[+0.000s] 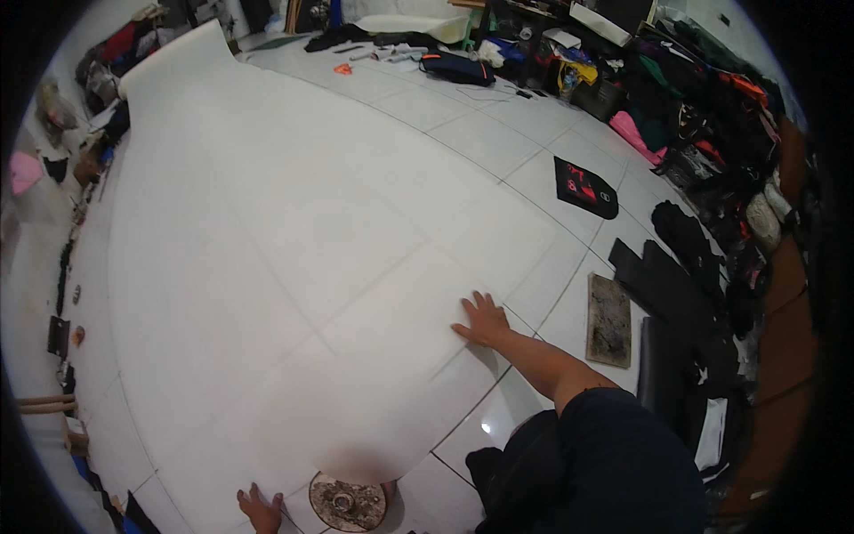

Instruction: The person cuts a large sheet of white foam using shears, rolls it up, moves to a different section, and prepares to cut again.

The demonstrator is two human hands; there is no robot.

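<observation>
Cluttered workshop: white sheeting (329, 214), heaped materials (703, 93)

Left hand (261, 513) and right hand (483, 321) are spread wide, the right arm (544, 363) outstretched.

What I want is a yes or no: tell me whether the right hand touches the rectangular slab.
No, the right hand is spread over the white sheet, apart from the rectangular slab.

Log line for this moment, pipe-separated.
right hand: open, at right edge of white sheet | left hand: open, beside round mottled object | sheet: over tiled floor, far end rolled
</observation>
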